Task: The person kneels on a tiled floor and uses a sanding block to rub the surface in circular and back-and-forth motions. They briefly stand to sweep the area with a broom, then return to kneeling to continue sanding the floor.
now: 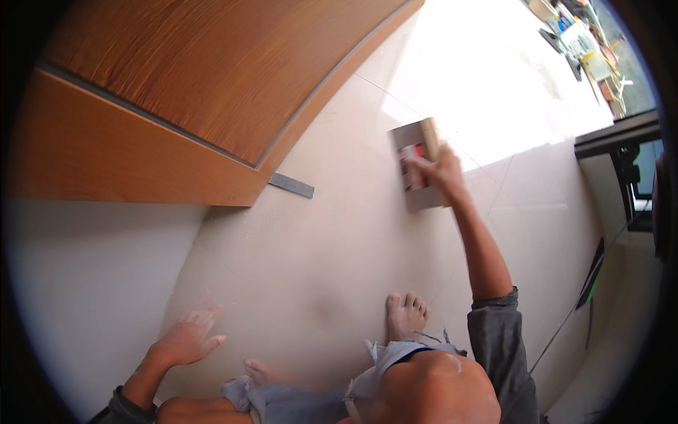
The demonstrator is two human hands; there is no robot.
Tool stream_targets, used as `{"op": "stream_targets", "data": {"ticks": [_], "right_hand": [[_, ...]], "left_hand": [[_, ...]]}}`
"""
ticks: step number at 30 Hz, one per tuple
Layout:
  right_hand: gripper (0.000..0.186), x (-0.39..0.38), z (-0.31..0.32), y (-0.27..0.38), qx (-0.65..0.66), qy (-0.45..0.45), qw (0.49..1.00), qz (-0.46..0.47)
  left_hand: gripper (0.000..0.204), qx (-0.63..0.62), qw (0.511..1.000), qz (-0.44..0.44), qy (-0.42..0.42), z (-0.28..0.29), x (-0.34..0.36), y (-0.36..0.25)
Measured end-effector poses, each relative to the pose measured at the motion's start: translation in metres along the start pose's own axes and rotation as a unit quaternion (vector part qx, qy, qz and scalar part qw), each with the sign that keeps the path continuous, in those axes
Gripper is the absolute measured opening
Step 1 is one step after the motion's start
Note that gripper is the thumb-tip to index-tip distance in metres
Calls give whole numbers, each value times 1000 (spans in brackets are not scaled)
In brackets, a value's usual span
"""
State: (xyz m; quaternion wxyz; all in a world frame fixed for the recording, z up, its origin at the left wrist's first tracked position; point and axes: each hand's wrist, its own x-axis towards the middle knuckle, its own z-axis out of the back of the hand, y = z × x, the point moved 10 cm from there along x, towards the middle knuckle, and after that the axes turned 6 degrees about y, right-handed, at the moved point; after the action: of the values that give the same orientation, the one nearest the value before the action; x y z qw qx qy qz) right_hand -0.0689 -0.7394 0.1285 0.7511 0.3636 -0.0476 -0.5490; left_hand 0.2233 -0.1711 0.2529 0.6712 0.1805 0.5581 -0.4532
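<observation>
My right hand [439, 173] grips what looks like a wide scraper [406, 134], a flat grey rectangular piece with a pale wooden strip along its right side and a red and white label. It is held above or against the pale tiled floor [332, 240]; whether they touch, I cannot tell. Over the floor at lower left, my left hand [187, 339] is empty, its fingers stretched apart and slightly blurred. A short grey metal strip [291, 186] sticks out from the lower corner of the brown wooden door [198, 85].
My bare feet [407, 314] rest on the floor near the lower edge. A white wall [99, 261] stands at left. Strong light falls at the upper right, where assorted items [586, 49] are piled. A dark frame [618, 134] and a thin cable [565, 321] are at right.
</observation>
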Motion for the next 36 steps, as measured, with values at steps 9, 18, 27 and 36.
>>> {"op": "stream_targets", "data": {"ticks": [9, 18, 27, 36], "right_hand": [[80, 72, -33, 44, 61, 73, 995, 40], [69, 83, -41, 73, 59, 94, 992, 57], [65, 95, -40, 88, 87, 43, 993, 68], [73, -19, 5, -21, -117, 139, 982, 50]], "left_hand": [[70, -65, 995, 54, -48, 22, -34, -60], [68, -19, 998, 40, -32, 17, 45, -74], [100, 90, 970, -23, -225, 48, 174, -130], [86, 180, 942, -126, -252, -9, 224, -145]]}}
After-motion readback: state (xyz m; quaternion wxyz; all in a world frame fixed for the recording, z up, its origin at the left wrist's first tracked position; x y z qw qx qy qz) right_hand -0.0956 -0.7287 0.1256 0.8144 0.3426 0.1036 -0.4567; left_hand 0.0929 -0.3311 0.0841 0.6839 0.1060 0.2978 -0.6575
